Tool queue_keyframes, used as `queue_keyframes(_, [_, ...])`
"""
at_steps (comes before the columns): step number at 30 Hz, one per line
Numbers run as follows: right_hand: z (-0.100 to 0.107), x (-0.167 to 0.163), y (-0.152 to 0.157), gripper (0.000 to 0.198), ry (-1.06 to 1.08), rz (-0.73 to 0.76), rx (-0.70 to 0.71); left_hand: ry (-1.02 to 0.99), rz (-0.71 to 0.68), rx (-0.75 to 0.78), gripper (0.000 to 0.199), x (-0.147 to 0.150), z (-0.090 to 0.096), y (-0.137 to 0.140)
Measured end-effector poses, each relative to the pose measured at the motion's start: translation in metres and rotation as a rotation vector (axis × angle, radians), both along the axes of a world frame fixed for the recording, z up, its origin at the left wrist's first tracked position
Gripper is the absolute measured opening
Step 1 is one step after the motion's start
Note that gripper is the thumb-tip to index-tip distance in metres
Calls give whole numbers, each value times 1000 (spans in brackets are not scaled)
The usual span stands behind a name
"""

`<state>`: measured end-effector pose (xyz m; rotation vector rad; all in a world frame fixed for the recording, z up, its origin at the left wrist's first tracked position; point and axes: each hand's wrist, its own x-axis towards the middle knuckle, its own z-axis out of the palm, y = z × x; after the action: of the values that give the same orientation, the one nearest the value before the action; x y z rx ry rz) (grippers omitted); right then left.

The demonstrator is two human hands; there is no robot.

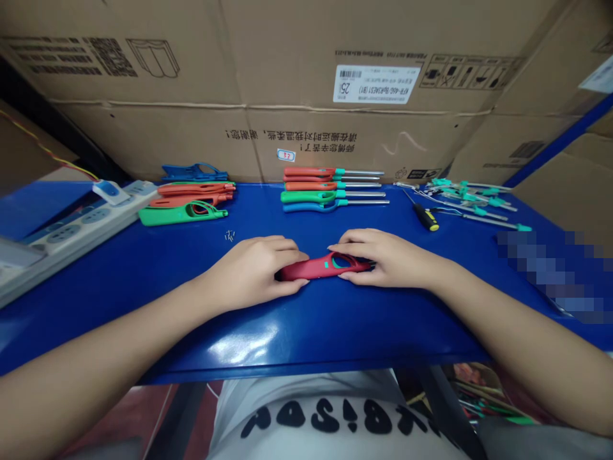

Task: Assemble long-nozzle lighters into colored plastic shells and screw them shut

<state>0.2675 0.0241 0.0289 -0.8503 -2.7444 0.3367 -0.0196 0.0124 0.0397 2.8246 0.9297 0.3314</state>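
Both hands grip a red lighter handle [313, 269] low over the blue table [306, 332]. My left hand [256, 271] is closed around its rounded left end. At the other end, my right hand [390, 259] pinches the part beside the oval trigger opening, where a bit of teal shows. Whatever lies under the right fingers is hidden. Beyond the hands lie several assembled lighters [313, 197] with metal tubes, in red, orange, green and blue. A few tiny screws [230, 236] are scattered behind my left hand.
Loose lighter shells [184, 214] lie at back left, near a white power strip [96, 220]. A yellow-black screwdriver [425, 217] and metal tubes with teal parts [483, 198] are at back right. A cardboard wall [287, 83] closes off the back.
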Motion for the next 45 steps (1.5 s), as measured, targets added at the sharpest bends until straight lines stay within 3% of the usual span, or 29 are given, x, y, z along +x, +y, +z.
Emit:
queue_keyframes(16, [2,-2,0,37,73,6,-123,-1,29,-11,24,-1,3,-3])
queue_keyframes(30, [1,-2,-1,41,19,-2,-105,-2,65,-43,28,-1,-1,-1])
queue_keyframes(39, [3,-4,-3,40,-96,5,130,124,60,148,27,7,-3,-11])
queue_keyframes(45, [1,-3,-2,38,-112,33,259,13,36,148,35,5,-8,-4])
